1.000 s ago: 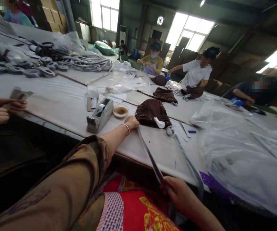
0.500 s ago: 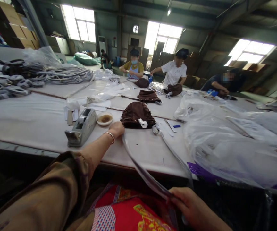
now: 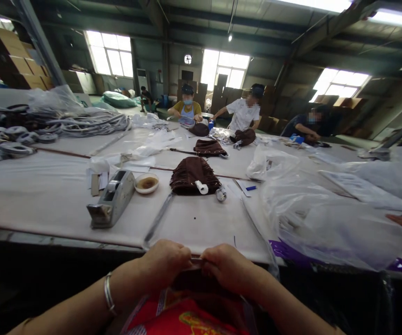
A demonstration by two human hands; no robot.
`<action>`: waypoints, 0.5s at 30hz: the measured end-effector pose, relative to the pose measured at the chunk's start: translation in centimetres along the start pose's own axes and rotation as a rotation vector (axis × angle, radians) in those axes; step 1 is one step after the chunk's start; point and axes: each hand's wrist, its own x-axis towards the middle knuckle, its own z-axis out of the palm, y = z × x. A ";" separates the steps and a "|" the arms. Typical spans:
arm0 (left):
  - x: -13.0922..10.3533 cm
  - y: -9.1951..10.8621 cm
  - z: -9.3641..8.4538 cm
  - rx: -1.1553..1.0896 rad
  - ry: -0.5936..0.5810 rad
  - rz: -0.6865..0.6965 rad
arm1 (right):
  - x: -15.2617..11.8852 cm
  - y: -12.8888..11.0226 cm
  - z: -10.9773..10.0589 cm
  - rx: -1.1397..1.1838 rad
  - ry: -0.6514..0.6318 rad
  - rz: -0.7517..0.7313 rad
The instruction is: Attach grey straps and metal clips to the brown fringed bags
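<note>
Head view: left hand [image 3: 168, 259] and right hand [image 3: 226, 264] pinch a strap [image 3: 158, 218], partly hiding it.

at the bottom centre, the left hand [image 3: 168, 261] and right hand [image 3: 229, 266] hold a grey strap [image 3: 159, 216] by the near edge of the worktop [image 3: 50, 190]. a brown fringed bag [image 3: 191, 174] lies mid-frame, with a bowl [image 3: 147, 184] and a tape dispenser [image 3: 121, 197] to its left. clear plastic [image 3: 312, 228] spreads at the right; coiled straps [image 3: 96, 123] lie heaped at the left.
</note>
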 end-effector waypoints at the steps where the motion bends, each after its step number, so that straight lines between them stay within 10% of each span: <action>1: -0.4 -1.5 0.0 0.020 0.034 -0.010 | 0.1 0.1 -0.2 -0.059 -0.015 0.005; 7: -4.5 -10.8 -0.1 0.103 0.194 -0.201 | -1.2 4.6 -2.5 -0.255 -0.040 0.122; 15: -7.7 -15.2 1.3 0.110 0.257 -0.284 | -2.8 9.4 -6.7 -0.498 0.023 0.151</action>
